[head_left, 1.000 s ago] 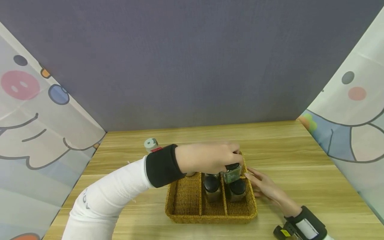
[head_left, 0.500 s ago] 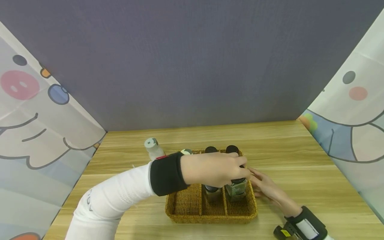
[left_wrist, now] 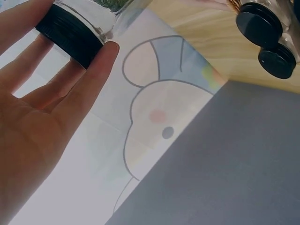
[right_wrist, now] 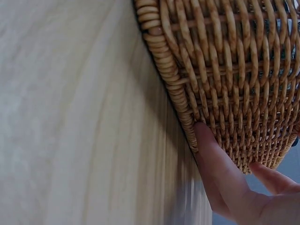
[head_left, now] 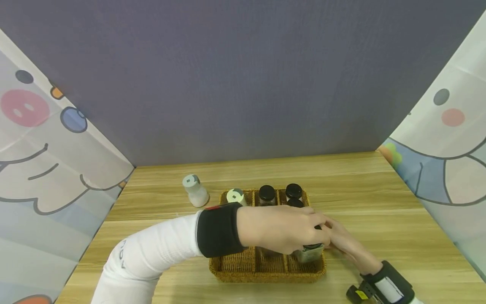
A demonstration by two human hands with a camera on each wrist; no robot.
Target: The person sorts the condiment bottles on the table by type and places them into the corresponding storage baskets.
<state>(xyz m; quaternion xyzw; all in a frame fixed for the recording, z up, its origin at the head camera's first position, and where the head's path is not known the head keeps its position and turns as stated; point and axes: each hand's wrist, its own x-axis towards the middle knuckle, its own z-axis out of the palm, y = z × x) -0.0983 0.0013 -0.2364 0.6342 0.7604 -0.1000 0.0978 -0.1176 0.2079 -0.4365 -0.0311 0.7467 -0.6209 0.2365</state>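
Note:
My left hand [head_left: 282, 230] reaches across a woven basket [head_left: 265, 277]. It pinches the black lid of a clear glass jar [head_left: 309, 255], whose green contents show in the left wrist view beside the lid [left_wrist: 70, 33]. In the head view this jar is over the basket's front right compartment; whether it touches the bottom cannot be told. My right hand [head_left: 343, 240] touches the basket's right outer wall. In the right wrist view its extended fingers [right_wrist: 220, 164] lie along the weave [right_wrist: 225, 84] near the tabletop.
Black-lidded jars [head_left: 267, 193] stand in the middle and right compartments, some partly hidden by my left arm. A pale-topped shaker [head_left: 236, 196] is in the left compartment. Another white shaker [head_left: 197, 194] stands on the wooden table [head_left: 341, 177], left of the basket. A grey panel [head_left: 247, 84] rises behind.
My left hand has carried the jar right and nearer the front of the basket, uncovering the back jars and both shakers. The right hand has stayed against the basket wall.

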